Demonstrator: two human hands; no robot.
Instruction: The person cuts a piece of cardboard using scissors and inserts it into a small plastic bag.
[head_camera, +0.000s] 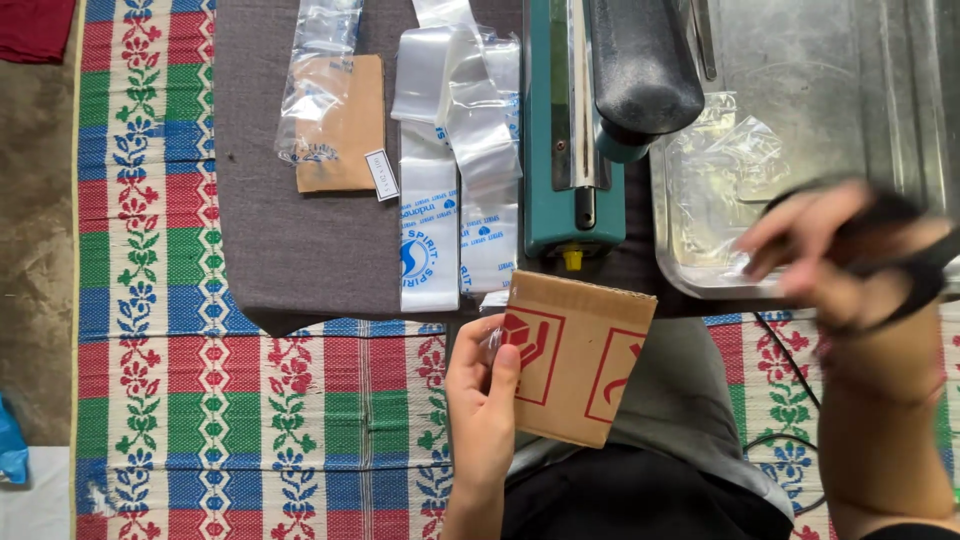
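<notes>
Cardboard piece: light, stiff, likely creases if bent; left hand pinches its left edge. Right hand, blurred, grips black scissors.

Left hand pinching cardboard piece, blurred right hand holding black scissors, teal heat sealer beyond

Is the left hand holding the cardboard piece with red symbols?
Yes, the left hand grips the left edge of the cardboard piece, thumb on its printed face.
</notes>
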